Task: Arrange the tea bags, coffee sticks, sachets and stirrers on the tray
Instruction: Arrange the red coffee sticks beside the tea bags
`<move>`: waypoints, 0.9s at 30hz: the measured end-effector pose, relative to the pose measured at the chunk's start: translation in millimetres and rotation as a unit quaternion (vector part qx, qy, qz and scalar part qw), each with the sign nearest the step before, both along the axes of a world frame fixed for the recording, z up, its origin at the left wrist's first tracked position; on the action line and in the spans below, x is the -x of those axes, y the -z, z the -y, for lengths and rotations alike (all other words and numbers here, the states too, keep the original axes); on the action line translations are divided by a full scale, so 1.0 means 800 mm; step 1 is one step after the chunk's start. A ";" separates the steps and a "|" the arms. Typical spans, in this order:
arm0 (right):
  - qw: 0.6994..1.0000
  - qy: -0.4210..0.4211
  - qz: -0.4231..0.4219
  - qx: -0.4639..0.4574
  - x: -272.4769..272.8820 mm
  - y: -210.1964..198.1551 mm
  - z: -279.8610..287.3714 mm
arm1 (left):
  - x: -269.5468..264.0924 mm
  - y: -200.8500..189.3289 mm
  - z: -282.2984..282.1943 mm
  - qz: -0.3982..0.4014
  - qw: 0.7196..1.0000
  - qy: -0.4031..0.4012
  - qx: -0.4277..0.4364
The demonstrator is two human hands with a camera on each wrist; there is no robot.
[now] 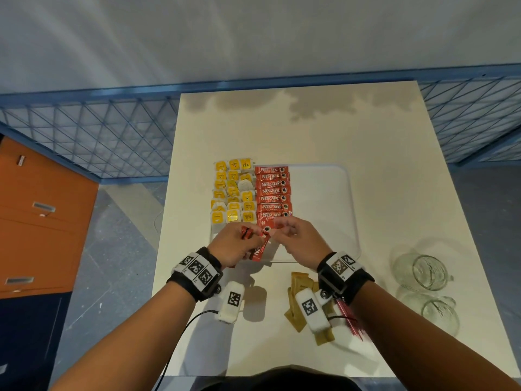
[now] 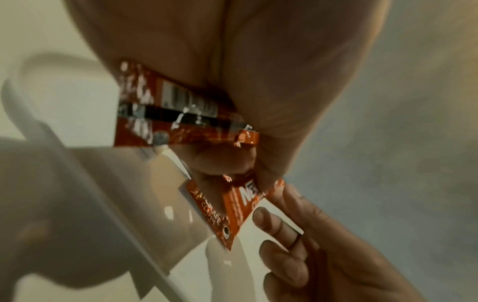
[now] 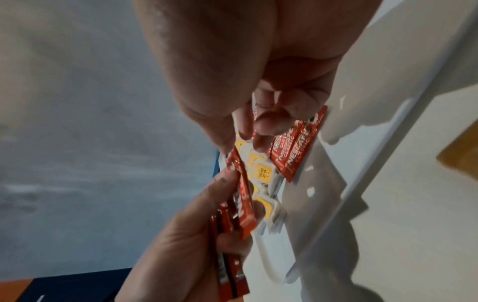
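A white tray [image 1: 318,210] holds rows of yellow tea bags [image 1: 232,190] on its left and a column of red coffee sticks [image 1: 272,191] beside them. Over the tray's near left corner my left hand [image 1: 253,237] grips a small bunch of red coffee sticks [image 2: 181,118]. My right hand [image 1: 282,229] pinches the upper end of one stick [image 1: 260,246] from that bunch; the right wrist view shows this stick [image 3: 241,196] between thumb and fingertips [image 3: 261,143]. Brown sachets [image 1: 300,280] and red stirrers [image 1: 349,316] lie on the table near my right wrist, partly hidden by it.
Two glass cups [image 1: 425,273] [image 1: 439,311] stand at the table's right edge. The right half of the tray is bare. An orange drawer cabinet [image 1: 42,215] stands left of the table, and a blue mesh fence [image 1: 112,131] runs behind it.
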State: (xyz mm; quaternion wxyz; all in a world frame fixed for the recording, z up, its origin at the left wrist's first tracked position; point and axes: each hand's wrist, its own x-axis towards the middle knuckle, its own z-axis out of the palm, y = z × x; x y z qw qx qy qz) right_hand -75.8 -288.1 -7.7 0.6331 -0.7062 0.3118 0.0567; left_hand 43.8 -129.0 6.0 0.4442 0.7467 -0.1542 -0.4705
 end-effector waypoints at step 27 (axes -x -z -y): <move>0.964 -0.048 -0.163 0.202 0.012 0.034 0.025 | -0.002 0.049 0.016 0.138 0.971 0.057 -0.186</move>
